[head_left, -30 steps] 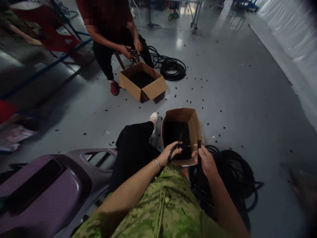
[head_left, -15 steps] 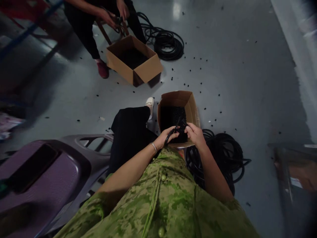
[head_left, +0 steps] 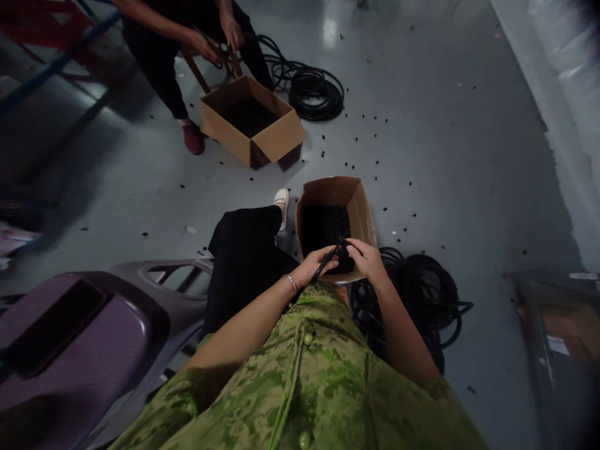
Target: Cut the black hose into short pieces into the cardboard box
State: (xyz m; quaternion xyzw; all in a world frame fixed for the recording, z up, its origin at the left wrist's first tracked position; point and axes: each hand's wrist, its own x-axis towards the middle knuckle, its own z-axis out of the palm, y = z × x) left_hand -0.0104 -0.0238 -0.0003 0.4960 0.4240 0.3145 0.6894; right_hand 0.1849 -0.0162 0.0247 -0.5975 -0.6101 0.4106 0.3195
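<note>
My left hand (head_left: 315, 263) is closed around black scissors, held over the near edge of an open cardboard box (head_left: 360, 206) that is full of small black pieces. My right hand (head_left: 367, 258) is closed on the end of a black hose, right beside the left hand over the same box edge. The hose leads down to a black coil (head_left: 415, 300) lying on the floor to my right. My black-trousered leg (head_left: 244, 250) and a white shoe (head_left: 282, 200) are left of the box.
Across the floor a seated person cuts hose over a second cardboard box (head_left: 253, 122), with another black coil (head_left: 309, 94) behind it. Small black bits are scattered on the grey floor. A purple plastic chair (head_left: 79, 337) stands at my left. A white sheet runs along the right.
My right hand came left from holding the hose upright and now meets the left hand over the box. The view tilted down, so the other person's upper body left the picture.
</note>
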